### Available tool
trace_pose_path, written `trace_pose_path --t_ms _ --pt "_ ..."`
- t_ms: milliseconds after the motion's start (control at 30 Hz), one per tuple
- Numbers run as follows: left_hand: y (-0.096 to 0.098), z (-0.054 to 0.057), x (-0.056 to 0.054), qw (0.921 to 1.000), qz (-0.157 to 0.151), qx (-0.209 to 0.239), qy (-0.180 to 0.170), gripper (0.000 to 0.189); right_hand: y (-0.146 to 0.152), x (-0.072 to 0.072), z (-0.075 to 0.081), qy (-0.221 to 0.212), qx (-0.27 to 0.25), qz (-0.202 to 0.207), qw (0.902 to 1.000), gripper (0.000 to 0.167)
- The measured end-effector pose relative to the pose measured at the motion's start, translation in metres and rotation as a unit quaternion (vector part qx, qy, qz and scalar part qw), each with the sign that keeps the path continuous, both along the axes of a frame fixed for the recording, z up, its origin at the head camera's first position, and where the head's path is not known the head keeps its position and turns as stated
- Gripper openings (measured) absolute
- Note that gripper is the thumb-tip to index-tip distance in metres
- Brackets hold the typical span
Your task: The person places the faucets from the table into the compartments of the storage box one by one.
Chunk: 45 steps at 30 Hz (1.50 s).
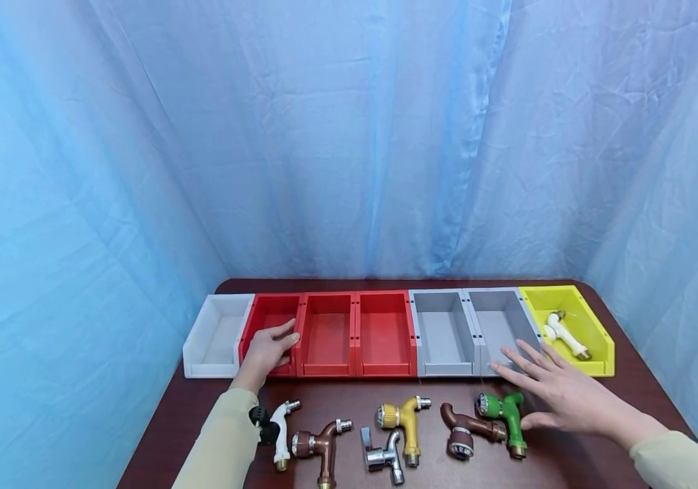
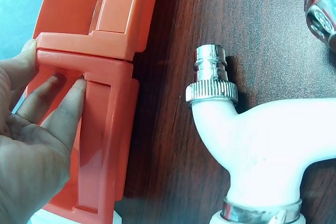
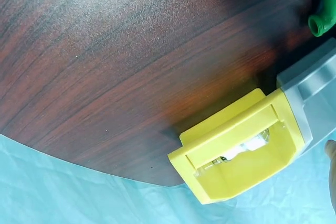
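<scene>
My left hand [image 1: 267, 351] reaches into the leftmost red bin [image 2: 94, 150], its fairly straight fingers [image 2: 71, 100] against the side wall beside the middle red bin [image 1: 326, 333]. Close to that wrist lies a white tap [image 2: 262, 150] with a silver threaded nozzle. On the other side, my right hand [image 1: 559, 394] is spread, with fingertips over the front of the right grey bin [image 1: 498, 319] and near the yellow bin [image 1: 599, 367]. A white tap [image 1: 563, 334] lies inside the yellow bin. Under the right thumb side is a green tap [image 1: 512, 424].
A white bin [image 1: 219, 336], another red bin [image 1: 386, 333] and another grey bin [image 1: 445, 333] complete the row. In front lie a brown tap [image 1: 326, 448], a chrome tap [image 1: 386, 457], a yellow tap [image 1: 409, 424] and a dark brown tap [image 1: 471, 428]. Blue curtains [image 1: 349, 136] surround the table.
</scene>
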<state>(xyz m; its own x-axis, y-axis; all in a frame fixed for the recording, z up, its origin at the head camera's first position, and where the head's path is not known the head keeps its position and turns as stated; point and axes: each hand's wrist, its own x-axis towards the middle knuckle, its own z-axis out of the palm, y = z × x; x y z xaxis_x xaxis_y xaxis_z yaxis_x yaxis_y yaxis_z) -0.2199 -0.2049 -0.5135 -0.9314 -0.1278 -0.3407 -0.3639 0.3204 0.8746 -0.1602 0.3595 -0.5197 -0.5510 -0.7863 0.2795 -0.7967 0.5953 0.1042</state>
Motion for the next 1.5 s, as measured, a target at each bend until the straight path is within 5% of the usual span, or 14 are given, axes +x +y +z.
trace_pose_path --t_ms 1500 --pt "0.001 -0.001 -0.002 0.9999 0.013 -0.007 -0.005 0.062 -0.021 0.017 -0.028 -0.061 0.001 0.033 0.9976 0.098"
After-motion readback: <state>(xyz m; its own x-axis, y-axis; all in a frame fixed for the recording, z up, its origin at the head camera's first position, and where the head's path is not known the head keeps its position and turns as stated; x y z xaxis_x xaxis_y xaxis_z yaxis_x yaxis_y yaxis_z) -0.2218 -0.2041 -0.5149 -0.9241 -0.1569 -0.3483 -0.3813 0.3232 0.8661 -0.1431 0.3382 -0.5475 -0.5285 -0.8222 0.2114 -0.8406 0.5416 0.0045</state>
